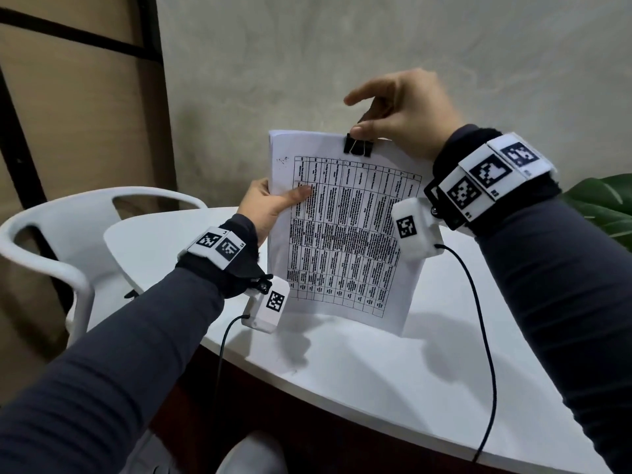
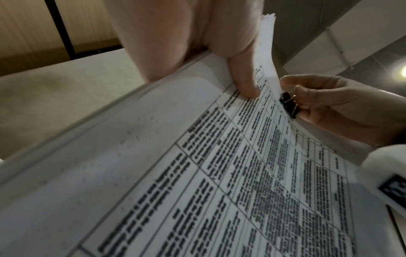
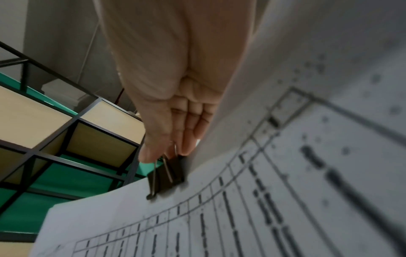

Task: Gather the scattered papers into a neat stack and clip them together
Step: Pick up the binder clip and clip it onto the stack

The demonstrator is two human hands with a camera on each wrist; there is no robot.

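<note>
A stack of white papers (image 1: 345,241) printed with a black table stands upright above the table, its lower edge near the tabletop. My left hand (image 1: 270,203) grips the stack's left edge, thumb pressed on the front sheet (image 2: 246,83). A black binder clip (image 1: 358,147) sits on the top edge of the stack. My right hand (image 1: 386,118) pinches the clip's wire handles from above, index finger stretched out. The clip (image 2: 289,105) and the pinching right hand (image 2: 329,104) also show in the left wrist view. In the right wrist view the clip (image 3: 169,175) bites the paper edge (image 3: 219,217).
A round white table (image 1: 376,364) lies under the papers. A white plastic chair (image 1: 68,241) stands at the left. Green plant leaves (image 1: 605,203) show at the right edge. A grey wall (image 1: 342,46) is behind. Black cables (image 1: 485,336) hang from the wrist cameras.
</note>
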